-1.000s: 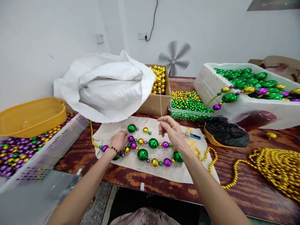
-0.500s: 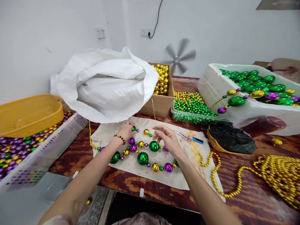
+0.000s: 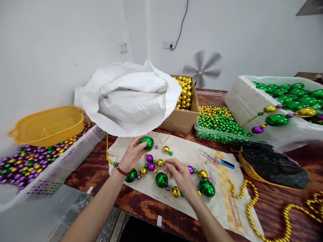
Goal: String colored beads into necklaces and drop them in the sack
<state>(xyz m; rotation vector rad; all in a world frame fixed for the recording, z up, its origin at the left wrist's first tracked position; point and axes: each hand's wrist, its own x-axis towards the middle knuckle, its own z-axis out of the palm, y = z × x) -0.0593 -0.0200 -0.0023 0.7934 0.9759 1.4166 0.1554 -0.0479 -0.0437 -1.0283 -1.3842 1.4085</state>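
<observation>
Between the fingers of my left hand [image 3: 133, 153] is a large green bead [image 3: 147, 143], lifted just over the cloth [image 3: 186, 151]. My right hand [image 3: 178, 173] pinches a thin needle [image 3: 161, 144] that points up and slightly left. Strung purple, gold and green beads lie below and around both hands, among them a big green bead [image 3: 162, 180] and another big green bead [image 3: 207, 188] at the right. A loose gold bead [image 3: 166, 149] rests on the cloth between the hands, with a small purple bead [image 3: 156, 147] to its left.
Behind the cloth are a white sack [image 3: 133, 104], a carton of gold beads [image 3: 181, 119] and a clear tray of small beads [image 3: 217, 134]. Scissors [image 3: 208, 156] and a blue tool [image 3: 225, 163] lie right. A gold bead chain [image 3: 248, 205] crosses the table [image 3: 275, 198].
My left hand has picked up the large green bead. My right hand has lowered toward the strung beads, needle still pinched. The view has shifted left.
</observation>
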